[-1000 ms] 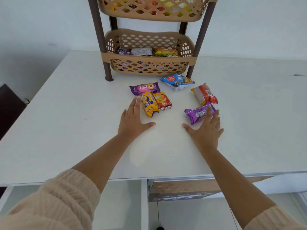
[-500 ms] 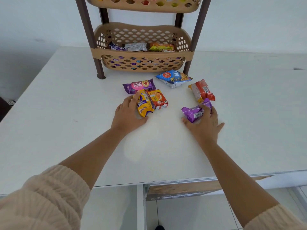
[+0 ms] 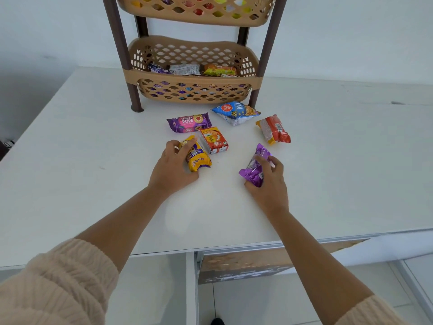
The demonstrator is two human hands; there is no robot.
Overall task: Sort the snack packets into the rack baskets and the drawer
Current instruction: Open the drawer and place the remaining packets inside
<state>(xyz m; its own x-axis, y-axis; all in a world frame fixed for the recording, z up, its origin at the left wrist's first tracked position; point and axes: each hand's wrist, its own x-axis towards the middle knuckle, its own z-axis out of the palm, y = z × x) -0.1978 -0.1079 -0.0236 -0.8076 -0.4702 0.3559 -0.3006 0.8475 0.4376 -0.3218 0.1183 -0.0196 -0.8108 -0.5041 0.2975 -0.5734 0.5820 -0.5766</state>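
Note:
My left hand [image 3: 172, 166] grips a yellow biscuit packet [image 3: 196, 157] on the white table [image 3: 82, 160]. My right hand [image 3: 269, 181] is closed on a purple packet [image 3: 255, 168], tilted up off the table. Loose on the table lie a purple Jim Jam Pops packet [image 3: 188, 122], an orange packet [image 3: 213, 140], a blue packet [image 3: 235, 111] and a red packet [image 3: 274, 129]. Behind them stands the tan rack: its lower basket [image 3: 194, 77] holds several packets, and its upper basket [image 3: 194, 10] shows coloured packets through the lattice.
The rack's brown legs [image 3: 133, 90] stand on the table near the packets. Below the table's front edge a drawer [image 3: 246, 266] is pulled partly out, on my right side. A white wall lies behind the rack.
Both hands went from flat on the table to closed on packets. The left took the yellow packet and the right lifted the purple one towards me.

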